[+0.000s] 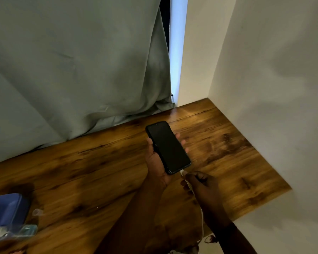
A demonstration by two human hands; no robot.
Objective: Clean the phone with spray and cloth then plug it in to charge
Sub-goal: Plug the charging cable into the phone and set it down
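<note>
Two hands at work over the wooden desk (99,162), both near its right end by the white wall (264,88). Left hand (157,162) cradles the phone (168,146) from beneath, lifted just above the desk: palm under the back, thumb along the left edge, fingertips (182,143) curled round the right edge. Screen dark, face up. Right hand (200,182) sits just below the phone's bottom edge, thumb and forefinger pinched on a white charging plug (183,174); the white cable (202,222) trails back under that hand toward the desk's near edge. Plug tip is at the phone's bottom edge; cannot tell whether it is seated in the port or only touching. Far toward the desk's left end lie a blue item (7,211) and a clear, blurred thing (28,230), possibly the spray; no cloth that can be made out. Judgement: cleaning looks finished and set aside, task in its last step. Left to do: push the plug home and confirm charging, since the screen shows no charge sign.
</note>
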